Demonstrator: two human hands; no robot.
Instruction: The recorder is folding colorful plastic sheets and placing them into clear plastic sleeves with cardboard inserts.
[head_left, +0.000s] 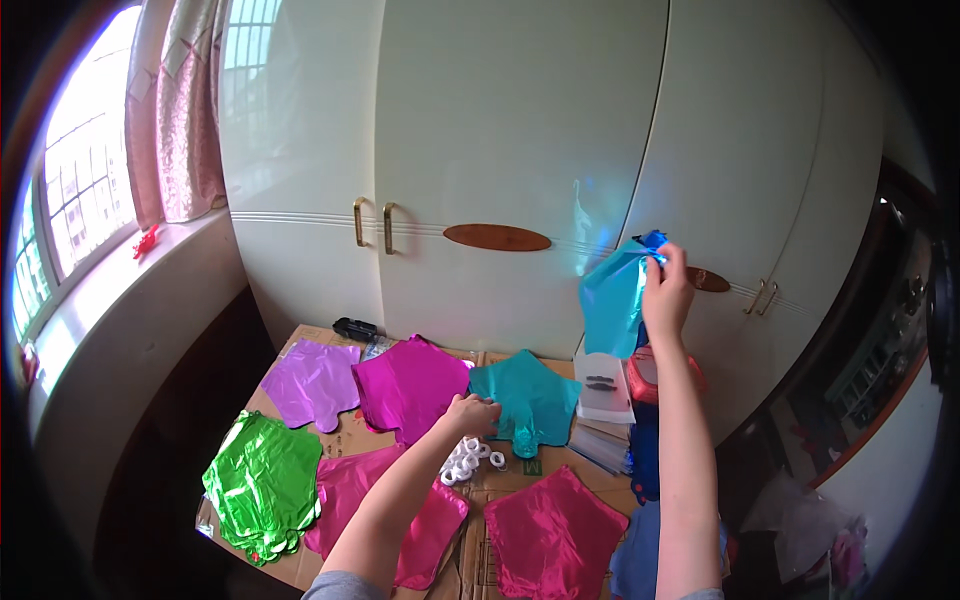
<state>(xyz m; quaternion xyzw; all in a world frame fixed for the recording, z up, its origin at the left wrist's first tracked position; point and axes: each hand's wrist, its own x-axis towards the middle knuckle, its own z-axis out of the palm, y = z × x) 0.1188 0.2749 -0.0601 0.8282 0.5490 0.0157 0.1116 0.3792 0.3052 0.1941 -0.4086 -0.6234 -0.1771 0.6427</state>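
Raised in front of the cabinet, my right hand (668, 285) pinches the upper edge of a flat, teal star-shaped foil balloon (610, 300), which hangs down from my fingers. My left hand (474, 414) is low over the table with its fingers loosely stretched and nothing visible in them. Beside it lie a teal foil balloon stack (530, 393) and a magenta-purple stack (412, 385). Small white ribbon rolls (463, 460) are heaped just under my left wrist.
Cardboard (470, 510) covers the table. Around its edge lie lilac (312, 383), green (262, 485), pink (435, 530) and crimson (553, 535) foil stacks. A clear plastic box (603, 390) and a red item (645, 375) stand right; the cabinet (500, 120) rises behind.
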